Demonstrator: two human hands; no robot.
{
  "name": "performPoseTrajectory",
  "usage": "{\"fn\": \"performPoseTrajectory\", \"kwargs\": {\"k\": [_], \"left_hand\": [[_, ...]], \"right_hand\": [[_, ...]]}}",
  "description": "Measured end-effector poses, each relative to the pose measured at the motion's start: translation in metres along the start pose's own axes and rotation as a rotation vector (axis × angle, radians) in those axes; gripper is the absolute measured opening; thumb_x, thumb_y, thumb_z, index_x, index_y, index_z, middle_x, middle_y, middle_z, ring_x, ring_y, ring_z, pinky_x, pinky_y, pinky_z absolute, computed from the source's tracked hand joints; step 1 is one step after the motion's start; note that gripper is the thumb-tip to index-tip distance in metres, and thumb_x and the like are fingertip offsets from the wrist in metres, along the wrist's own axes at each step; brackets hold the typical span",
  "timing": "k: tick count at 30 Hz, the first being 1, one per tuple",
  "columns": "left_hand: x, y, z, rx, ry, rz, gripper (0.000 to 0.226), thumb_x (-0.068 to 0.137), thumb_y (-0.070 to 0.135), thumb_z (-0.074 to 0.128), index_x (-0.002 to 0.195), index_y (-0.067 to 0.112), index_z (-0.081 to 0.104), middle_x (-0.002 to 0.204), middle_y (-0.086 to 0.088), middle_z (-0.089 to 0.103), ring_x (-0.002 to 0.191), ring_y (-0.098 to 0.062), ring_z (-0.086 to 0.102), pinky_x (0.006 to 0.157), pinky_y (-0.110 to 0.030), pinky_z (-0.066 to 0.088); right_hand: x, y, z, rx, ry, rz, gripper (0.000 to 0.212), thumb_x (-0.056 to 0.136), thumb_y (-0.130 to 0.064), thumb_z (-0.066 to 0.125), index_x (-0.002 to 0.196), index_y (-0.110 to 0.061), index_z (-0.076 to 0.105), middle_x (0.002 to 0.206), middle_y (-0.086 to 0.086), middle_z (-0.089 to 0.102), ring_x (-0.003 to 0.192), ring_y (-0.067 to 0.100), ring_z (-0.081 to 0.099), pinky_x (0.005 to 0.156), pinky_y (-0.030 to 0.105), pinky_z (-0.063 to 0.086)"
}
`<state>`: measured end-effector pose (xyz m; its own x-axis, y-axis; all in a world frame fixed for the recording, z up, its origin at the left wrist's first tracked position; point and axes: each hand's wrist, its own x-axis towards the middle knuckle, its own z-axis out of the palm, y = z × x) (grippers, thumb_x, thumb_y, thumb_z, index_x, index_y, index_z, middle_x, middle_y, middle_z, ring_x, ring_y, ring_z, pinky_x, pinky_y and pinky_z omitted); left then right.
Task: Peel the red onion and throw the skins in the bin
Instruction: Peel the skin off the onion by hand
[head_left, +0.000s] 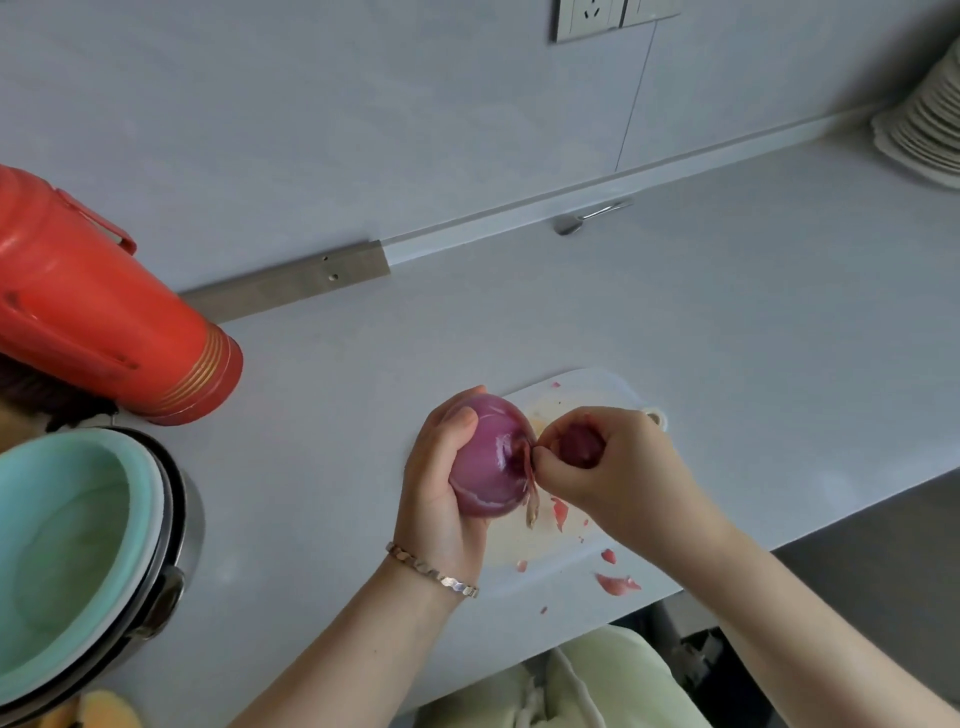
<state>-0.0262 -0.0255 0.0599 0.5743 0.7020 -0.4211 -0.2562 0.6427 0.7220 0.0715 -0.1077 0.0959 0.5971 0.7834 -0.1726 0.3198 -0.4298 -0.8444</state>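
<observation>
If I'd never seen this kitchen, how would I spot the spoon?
Start at the grey counter and follow its back edge along the wall. Below the wall socket lies the spoon, the only small, shiny metal thing there.

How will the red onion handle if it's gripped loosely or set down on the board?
The red onion looks glossy where bared, so probably slippery in the left hand. It is round, so likely to roll if set on the cutting board. The skin strip the right hand pinches hangs limp: probably thin, tearing easily.
</observation>
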Motion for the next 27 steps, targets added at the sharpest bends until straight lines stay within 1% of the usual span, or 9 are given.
{"fn": "performPoseTrajectory", "kwargs": {"k": [4,8,11,13,14,16,20,24,27], "left_hand": [[0.002,-0.008,0.015,-0.001,-0.026,-0.040,0.060,0.056,0.034,0.066,0.108,0.005,0.058,0.100,-0.021,0.056,0.080,-0.029,0.056,0.065,-0.035,0.047],[0.005,-0.016,0.033,-0.056,-0.044,-0.115,0.057,0.061,0.034,0.065,0.107,0.002,0.057,0.092,-0.020,0.056,0.073,-0.027,0.058,0.055,-0.030,0.049],[0.005,-0.021,0.047,-0.075,-0.086,-0.181,0.033,0.071,0.031,0.059,0.088,0.004,0.062,0.079,-0.017,0.058,0.066,-0.029,0.059,0.059,-0.037,0.053],[0.002,-0.026,0.057,-0.105,-0.062,-0.214,0.030,0.068,0.034,0.055,0.079,0.008,0.066,0.069,-0.014,0.062,0.065,-0.029,0.062,0.060,-0.039,0.056],[0.002,-0.030,0.061,-0.126,-0.039,-0.218,0.032,0.066,0.035,0.054,0.080,0.009,0.066,0.070,-0.014,0.064,0.068,-0.030,0.064,0.060,-0.040,0.056],[0.002,-0.036,0.067,-0.155,-0.003,-0.202,0.032,0.065,0.034,0.056,0.083,0.009,0.066,0.074,-0.013,0.066,0.070,-0.030,0.064,0.058,-0.041,0.056],[0.004,-0.047,0.078,-0.092,-0.008,-0.083,0.034,0.073,0.032,0.047,0.065,0.005,0.066,0.068,-0.011,0.062,0.061,-0.024,0.059,0.052,-0.029,0.049],[0.004,-0.055,0.088,0.012,-0.047,0.005,0.038,0.077,0.031,0.041,0.067,0.003,0.064,0.064,-0.010,0.056,0.057,-0.021,0.054,0.051,-0.025,0.039],[0.006,-0.058,0.091,0.030,-0.009,0.007,0.036,0.076,0.032,0.043,0.067,0.007,0.067,0.066,-0.010,0.060,0.060,-0.021,0.057,0.058,-0.028,0.040]], "right_hand": [[0.004,0.008,-0.017,0.042,-0.072,0.018,0.015,0.074,-0.015,0.063,0.064,-0.003,0.062,0.046,-0.004,0.054,0.043,0.009,0.042,0.044,0.017,0.037],[0.006,0.020,-0.035,0.018,-0.057,-0.035,0.019,0.074,-0.009,0.060,0.060,0.003,0.054,0.042,-0.007,0.035,0.039,0.008,0.031,0.040,0.013,0.026],[0.013,0.031,-0.054,0.030,0.008,-0.055,0.016,0.074,-0.007,0.059,0.063,0.004,0.054,0.051,0.008,0.043,0.047,0.008,0.032,0.052,0.021,0.031],[0.019,0.038,-0.070,0.103,0.053,-0.042,0.013,0.073,-0.007,0.059,0.063,0.001,0.059,0.064,0.020,0.058,0.054,0.022,0.043,0.054,0.026,0.036],[0.021,0.041,-0.077,0.145,0.044,-0.046,0.012,0.072,-0.008,0.059,0.061,-0.003,0.061,0.068,0.019,0.064,0.060,0.027,0.051,0.055,0.027,0.041],[0.022,0.044,-0.087,0.199,-0.033,-0.058,0.009,0.068,-0.012,0.063,0.059,-0.010,0.063,0.067,0.010,0.068,0.062,0.020,0.059,0.058,0.023,0.047],[0.018,0.049,-0.093,0.210,-0.216,-0.052,0.017,0.061,-0.025,0.079,0.063,-0.016,0.065,0.056,-0.003,0.061,0.050,0.003,0.052,0.050,0.012,0.041],[0.020,0.058,-0.090,0.123,-0.166,-0.036,0.023,0.056,-0.039,0.080,0.060,-0.025,0.061,0.056,-0.010,0.058,0.055,0.003,0.048,0.065,0.020,0.035],[0.022,0.056,-0.094,0.147,-0.196,-0.040,0.018,0.069,-0.029,0.075,0.059,-0.020,0.063,0.050,-0.016,0.057,0.048,0.001,0.047,0.055,0.013,0.035]]}}
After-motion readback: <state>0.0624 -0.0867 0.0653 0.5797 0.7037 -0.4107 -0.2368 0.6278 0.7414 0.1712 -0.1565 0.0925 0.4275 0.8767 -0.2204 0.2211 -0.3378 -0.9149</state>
